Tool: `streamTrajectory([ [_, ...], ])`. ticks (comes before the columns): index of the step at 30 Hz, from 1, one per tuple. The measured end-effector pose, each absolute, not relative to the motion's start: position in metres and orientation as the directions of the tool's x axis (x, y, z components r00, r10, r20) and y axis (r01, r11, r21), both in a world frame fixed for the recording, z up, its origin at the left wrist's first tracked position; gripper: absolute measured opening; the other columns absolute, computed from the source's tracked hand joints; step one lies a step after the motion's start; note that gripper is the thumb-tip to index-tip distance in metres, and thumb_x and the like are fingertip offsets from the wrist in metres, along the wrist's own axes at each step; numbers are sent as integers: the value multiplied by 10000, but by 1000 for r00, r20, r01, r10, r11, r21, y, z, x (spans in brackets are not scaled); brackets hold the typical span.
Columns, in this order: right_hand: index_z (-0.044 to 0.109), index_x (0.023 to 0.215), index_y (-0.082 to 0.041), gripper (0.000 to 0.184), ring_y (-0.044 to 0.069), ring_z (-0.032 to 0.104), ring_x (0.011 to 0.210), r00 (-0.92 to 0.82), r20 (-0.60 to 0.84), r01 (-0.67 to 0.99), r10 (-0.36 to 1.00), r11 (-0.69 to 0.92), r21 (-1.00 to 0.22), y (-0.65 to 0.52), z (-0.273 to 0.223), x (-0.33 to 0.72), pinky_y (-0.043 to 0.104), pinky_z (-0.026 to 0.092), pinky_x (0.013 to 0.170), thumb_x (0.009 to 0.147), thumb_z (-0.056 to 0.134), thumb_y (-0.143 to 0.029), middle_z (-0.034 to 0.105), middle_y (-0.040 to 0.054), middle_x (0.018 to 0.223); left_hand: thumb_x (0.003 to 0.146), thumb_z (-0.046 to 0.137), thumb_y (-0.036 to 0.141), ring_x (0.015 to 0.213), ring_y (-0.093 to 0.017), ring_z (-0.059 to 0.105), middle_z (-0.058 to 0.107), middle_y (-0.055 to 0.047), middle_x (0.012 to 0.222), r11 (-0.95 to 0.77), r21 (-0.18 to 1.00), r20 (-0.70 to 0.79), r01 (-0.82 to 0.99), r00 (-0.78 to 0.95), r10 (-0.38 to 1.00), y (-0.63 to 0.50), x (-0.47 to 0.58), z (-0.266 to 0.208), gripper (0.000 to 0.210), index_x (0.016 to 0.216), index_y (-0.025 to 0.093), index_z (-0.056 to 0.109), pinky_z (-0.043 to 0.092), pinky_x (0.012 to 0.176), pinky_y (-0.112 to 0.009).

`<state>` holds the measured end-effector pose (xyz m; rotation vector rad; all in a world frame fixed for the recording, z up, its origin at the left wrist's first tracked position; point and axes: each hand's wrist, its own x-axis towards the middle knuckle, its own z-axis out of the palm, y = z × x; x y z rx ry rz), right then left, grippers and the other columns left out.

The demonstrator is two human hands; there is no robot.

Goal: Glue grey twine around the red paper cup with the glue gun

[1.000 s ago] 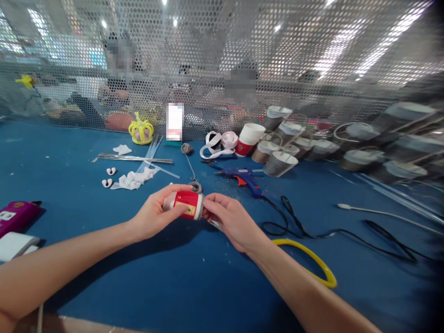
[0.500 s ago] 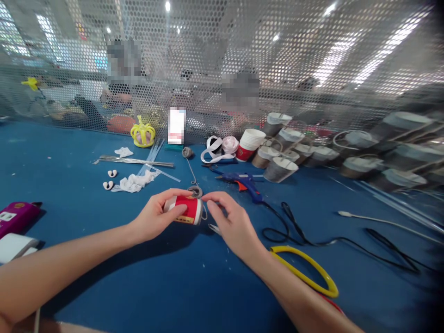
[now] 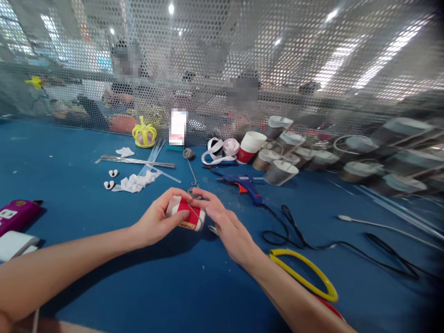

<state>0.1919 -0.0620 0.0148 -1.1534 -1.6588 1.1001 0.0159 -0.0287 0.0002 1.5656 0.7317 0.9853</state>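
Note:
My left hand is closed around a red and white paper cup, which lies on its side above the table. My right hand is at the cup's far side, its fingertips pressed together on a grey cord. That cord slants across the red wall to the rim. Behind the fingers sits a small coil of the same grey cord, partly hidden, from which a strand runs back to a grey ball. Beneath my right hand a pale metal tip pokes out; its kind is hidden.
A blue glue gun with a black cable lies right of my hands. Behind it stand stacked paper cups and several grey-wrapped cups. A yellow hoop lies under my right forearm. White lace is left; mesh closes the back.
My right hand has moved left over the cup. The cord, which hung in a loop beside the rim, now lies across the red wall. The cup has turned slightly.

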Motion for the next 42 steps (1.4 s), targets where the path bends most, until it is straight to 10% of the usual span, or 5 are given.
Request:
streamTrajectory([
  [13,669,1013,-303,378,201,318,1272,-245,72,217,967,127,-968,-55,13,187,399,240,1047,889,315,-358,441,-6,1337,668,677,273,607,-101,549,630,-11,722,-47,996,76,-81,411,908,-26,23,0,166,734,132,620,449,600,-219],
  [20,645,969,-204,299,201,590,951,38,197,328,980,174,-928,-47,40,213,353,461,815,851,417,-357,650,72,1038,707,648,326,723,-163,617,687,-71,843,-74,997,82,-38,390,917,-20,18,-8,203,774,134,644,490,672,-273],
  [25,612,1010,-155,293,217,625,860,265,302,889,916,-111,-443,-16,51,264,328,453,764,814,426,-267,675,105,930,722,620,318,727,-159,615,688,-77,861,-97,995,78,35,360,930,-18,15,-5,197,790,134,646,493,669,-269],
  [30,647,656,-155,115,298,621,820,295,163,922,941,-237,-306,14,16,300,364,434,725,586,577,-97,667,122,705,724,600,291,698,-149,611,689,-58,847,-158,973,88,171,358,930,-17,14,-1,171,792,148,663,495,652,-258],
  [42,607,893,-130,274,278,616,816,414,171,809,894,-275,-519,7,24,304,346,447,661,630,568,-196,670,142,855,712,600,265,628,-136,607,684,-40,748,-65,982,-10,175,397,918,-21,16,3,165,801,144,667,485,592,-233],
])
